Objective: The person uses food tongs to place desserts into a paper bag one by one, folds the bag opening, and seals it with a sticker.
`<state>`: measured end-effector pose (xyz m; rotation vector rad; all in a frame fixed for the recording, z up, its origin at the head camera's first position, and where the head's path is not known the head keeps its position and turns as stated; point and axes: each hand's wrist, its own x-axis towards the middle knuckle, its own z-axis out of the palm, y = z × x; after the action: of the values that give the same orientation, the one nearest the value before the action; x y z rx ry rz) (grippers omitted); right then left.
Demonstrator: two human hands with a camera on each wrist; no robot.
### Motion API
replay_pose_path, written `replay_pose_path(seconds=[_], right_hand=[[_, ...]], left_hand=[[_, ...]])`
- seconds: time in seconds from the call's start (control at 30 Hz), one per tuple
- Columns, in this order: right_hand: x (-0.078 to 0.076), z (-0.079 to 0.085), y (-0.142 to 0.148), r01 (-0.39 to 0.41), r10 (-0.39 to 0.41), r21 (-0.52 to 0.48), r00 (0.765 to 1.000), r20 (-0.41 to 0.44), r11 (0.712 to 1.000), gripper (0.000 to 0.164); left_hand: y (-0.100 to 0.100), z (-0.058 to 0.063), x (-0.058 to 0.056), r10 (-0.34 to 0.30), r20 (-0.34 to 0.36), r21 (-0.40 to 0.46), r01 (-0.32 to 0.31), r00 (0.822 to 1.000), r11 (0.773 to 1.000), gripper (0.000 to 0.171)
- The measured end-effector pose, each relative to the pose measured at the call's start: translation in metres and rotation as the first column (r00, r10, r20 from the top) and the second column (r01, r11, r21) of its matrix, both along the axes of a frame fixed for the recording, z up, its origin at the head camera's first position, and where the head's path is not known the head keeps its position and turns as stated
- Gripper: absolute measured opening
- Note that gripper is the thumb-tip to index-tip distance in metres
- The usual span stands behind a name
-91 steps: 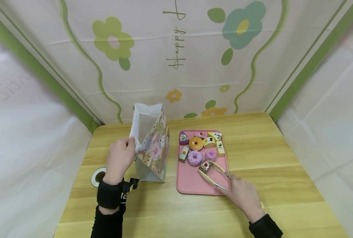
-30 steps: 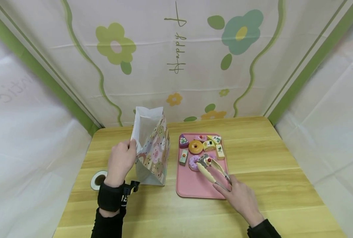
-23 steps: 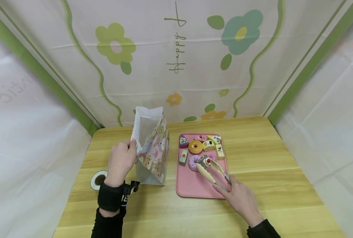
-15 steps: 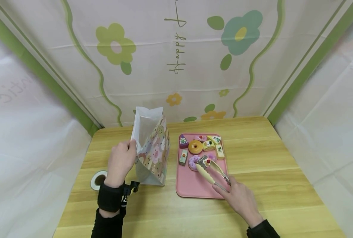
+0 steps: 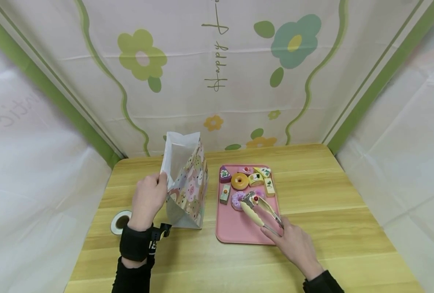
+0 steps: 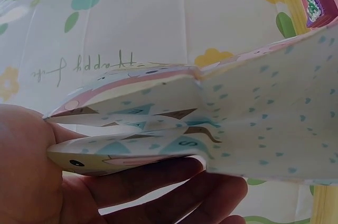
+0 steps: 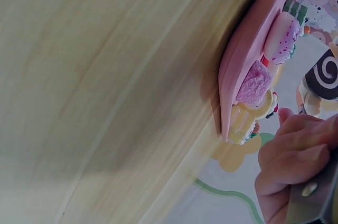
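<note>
My left hand (image 5: 149,199) grips the near left edge of a paper bag (image 5: 192,185) with a cartoon animal print, which stands upright with its mouth open. In the left wrist view the bag's folded side (image 6: 274,108) runs between thumb and fingers. My right hand (image 5: 298,244) holds tongs (image 5: 252,215) with cream-coloured tips. Between those tips is a dark chocolate Swiss roll (image 7: 323,76) with a white swirl, topped with cream and a red cherry. It hangs above the pink tray (image 5: 235,230), overlapping the sprinkled purple donut (image 5: 236,201) in the head view.
Several toy pastries sit on the tray, among them an orange ring donut (image 5: 240,181), a purple cake slice (image 5: 225,175) and a green-grey cake bar (image 5: 225,194). A white tape roll (image 5: 121,222) lies left of the bag. Printed cloth walls (image 5: 187,101) enclose the wooden table (image 5: 323,195).
Since the oldest frame, the tongs have raised the Swiss roll off the tray, tilting it upward. Over the last second both hands stay almost still. The left hand keeps its hold on the bag.
</note>
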<state>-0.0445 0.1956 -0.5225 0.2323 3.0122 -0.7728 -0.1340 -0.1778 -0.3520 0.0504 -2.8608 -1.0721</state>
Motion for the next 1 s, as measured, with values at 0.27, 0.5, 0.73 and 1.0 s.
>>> replay_pose_path(seconds=[0.27,0.5,0.73,1.0], right_hand=[[-0.001,0.003,-0.001,-0.014,0.014,-0.015,1.0,-0.017,1.0,0.093],[-0.002,0.006,0.0,-0.022,0.022,-0.01,0.999,-0.029,1.0,0.082],[-0.004,0.014,-0.001,-0.036,0.036,0.008,0.997,-0.067,0.999,0.076],[-0.007,0.024,-0.004,-0.042,0.044,0.025,0.996,-0.079,0.999,0.076]], left_hand=[[-0.001,-0.001,0.001,0.002,-0.01,0.005,-0.002,1.0,1.0,0.047],[-0.003,-0.001,0.002,0.003,-0.021,0.01,-0.002,1.0,1.0,0.047],[-0.004,0.001,0.0,-0.003,-0.019,0.017,0.003,1.0,1.0,0.048],[-0.007,0.004,0.001,-0.004,-0.017,0.0,0.004,1.0,1.0,0.047]])
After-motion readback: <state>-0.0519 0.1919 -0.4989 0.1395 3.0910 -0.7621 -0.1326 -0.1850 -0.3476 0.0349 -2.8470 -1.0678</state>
